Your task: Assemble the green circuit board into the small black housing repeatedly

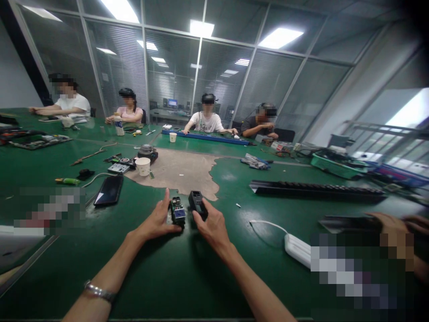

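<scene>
On the green table mat (161, 268) my left hand (157, 221) grips a small circuit module with a blue part (177, 211), thumb and fingers closed on its left side. Just to its right, my right hand (212, 225) is closed on a small black housing (196, 202). The two parts stand side by side, a narrow gap between them. A metal bracelet (98, 290) sits on my left wrist.
A black phone (109, 190), paper cup (143, 166), green screwdriver (68, 181) and small parts lie at the left. A long black keyboard part (315, 188) and white power strip (296, 248) lie at the right. Another person's hand (392, 228) rests far right. Several people sit across the table.
</scene>
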